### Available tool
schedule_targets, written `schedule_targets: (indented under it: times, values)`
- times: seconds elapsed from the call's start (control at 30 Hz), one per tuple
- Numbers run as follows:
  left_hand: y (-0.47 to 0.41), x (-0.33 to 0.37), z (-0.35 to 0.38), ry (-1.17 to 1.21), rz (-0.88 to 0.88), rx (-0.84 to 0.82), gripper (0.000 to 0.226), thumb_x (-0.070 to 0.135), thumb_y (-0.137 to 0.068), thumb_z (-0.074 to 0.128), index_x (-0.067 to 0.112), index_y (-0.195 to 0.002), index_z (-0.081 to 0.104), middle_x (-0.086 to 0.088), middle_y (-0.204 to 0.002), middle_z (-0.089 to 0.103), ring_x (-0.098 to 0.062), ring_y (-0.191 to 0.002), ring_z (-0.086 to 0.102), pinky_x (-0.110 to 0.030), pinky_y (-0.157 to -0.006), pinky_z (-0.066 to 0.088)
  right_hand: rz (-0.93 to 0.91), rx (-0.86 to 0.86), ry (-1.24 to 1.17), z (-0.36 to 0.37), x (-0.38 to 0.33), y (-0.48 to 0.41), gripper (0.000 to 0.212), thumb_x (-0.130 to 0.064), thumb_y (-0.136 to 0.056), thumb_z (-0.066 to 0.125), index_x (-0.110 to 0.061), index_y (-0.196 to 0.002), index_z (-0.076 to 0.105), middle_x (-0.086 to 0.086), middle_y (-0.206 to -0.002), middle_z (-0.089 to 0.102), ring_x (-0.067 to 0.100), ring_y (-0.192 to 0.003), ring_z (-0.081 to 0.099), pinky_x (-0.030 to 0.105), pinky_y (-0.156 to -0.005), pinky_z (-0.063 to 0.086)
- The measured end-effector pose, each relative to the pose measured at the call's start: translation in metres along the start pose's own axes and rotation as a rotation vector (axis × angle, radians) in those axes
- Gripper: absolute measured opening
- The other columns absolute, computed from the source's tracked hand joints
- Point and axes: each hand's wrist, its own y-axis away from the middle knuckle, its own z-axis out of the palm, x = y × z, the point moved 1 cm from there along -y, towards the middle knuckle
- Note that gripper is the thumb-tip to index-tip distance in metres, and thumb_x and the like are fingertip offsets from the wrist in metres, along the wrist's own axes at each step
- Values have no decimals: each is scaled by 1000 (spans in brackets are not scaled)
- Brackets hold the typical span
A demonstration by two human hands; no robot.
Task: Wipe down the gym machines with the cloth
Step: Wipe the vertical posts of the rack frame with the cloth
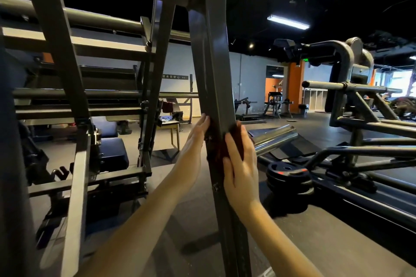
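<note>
A dark grey steel upright (pixel 213 63) of a gym machine runs down the middle of the view. A dark reddish-brown cloth (pixel 225 153) is wrapped against it at mid height. My right hand (pixel 239 164) presses the cloth onto the upright's right face with fingers fairly straight. My left hand (pixel 195 141) lies flat against the upright's left side, fingertips pointing up and touching the metal beside the cloth's edge.
The machine's frame with angled bars and blue pads (pixel 112 148) fills the left. A stack of black weight plates (pixel 289 177) lies on the floor to the right, by a chrome bar (pixel 274 139) and another machine (pixel 351 119). A wooden chair (pixel 172 126) stands behind.
</note>
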Motion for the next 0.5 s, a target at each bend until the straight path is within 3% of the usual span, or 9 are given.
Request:
schedule_targets:
  times: [0.07, 0.13, 0.2, 0.27, 0.33, 0.37, 0.43, 0.47, 0.5]
  values:
    - [2, -1, 0, -19, 45, -38, 62, 88, -71, 33, 54, -123, 34, 20, -148, 26, -5, -143, 21, -26, -116, 22, 12, -33, 56, 0, 3, 25, 51, -20, -97, 43, -21, -146, 31, 5, -158, 15, 19, -148, 8, 45, -114, 21]
    - [2, -1, 2, -24, 71, -50, 73, 95, -63, 34, 56, -125, 33, 18, -153, 23, -3, -142, 20, -25, -115, 21, 4, -45, 59, -2, 1, 13, 51, -21, -96, 42, -22, -146, 30, 5, -156, 16, 23, -146, 11, 52, -111, 25]
    - [-1, -5, 2, -4, 60, -45, 71, 89, -65, 42, 50, -124, 36, 11, -150, 33, -7, -138, 32, -24, -114, 30, -2, -30, 30, -3, -6, -20, 50, -22, -97, 40, -23, -146, 29, 5, -155, 17, 30, -144, 18, 50, -110, 25]
    - [-4, -10, -1, 5, 43, 1, 89, 95, -48, 53, 41, -117, 43, 14, -135, 42, -2, -127, 40, -14, -104, 36, 15, 4, 17, -2, -10, -48, 48, -24, -99, 37, -23, -146, 28, 3, -154, 16, 32, -142, 21, 47, -109, 25]
    - [-4, -12, 0, -15, 34, 33, 94, 97, -43, 53, 38, -116, 47, 16, -134, 44, -4, -128, 41, -18, -105, 35, 12, 33, 15, 1, -9, -47, 47, -23, -99, 36, -21, -146, 27, 4, -155, 17, 32, -143, 20, 46, -111, 24]
    - [-2, -12, 2, -7, 13, 20, 88, 94, -51, 53, 35, -116, 48, 12, -137, 44, -7, -130, 41, -24, -107, 35, 2, 38, 21, 2, -6, -34, 48, -22, -99, 37, -20, -146, 27, 5, -156, 17, 32, -144, 20, 45, -112, 24]
    - [1, -6, 7, 10, 0, -1, 49, 71, -85, 43, 33, -116, 47, -2, -148, 39, -20, -137, 36, -38, -112, 32, -13, -2, 50, 3, 3, 6, 51, -19, -98, 41, -19, -147, 28, 8, -157, 17, 30, -146, 18, 48, -113, 27]
    - [3, -4, 9, -7, -1, 7, 33, 58, -94, 35, 36, -116, 47, -3, -152, 34, -22, -141, 32, -42, -115, 29, -15, -34, 69, 2, 7, 27, 53, -18, -97, 42, -18, -147, 27, 9, -157, 17, 31, -146, 17, 51, -112, 29]
    - [4, -1, 10, -41, 15, 17, 33, 58, -93, 31, 42, -119, 45, 2, -154, 31, -19, -143, 28, -41, -117, 26, -11, -60, 85, 0, 10, 44, 54, -18, -95, 43, -18, -147, 27, 10, -157, 17, 33, -146, 18, 55, -110, 32]
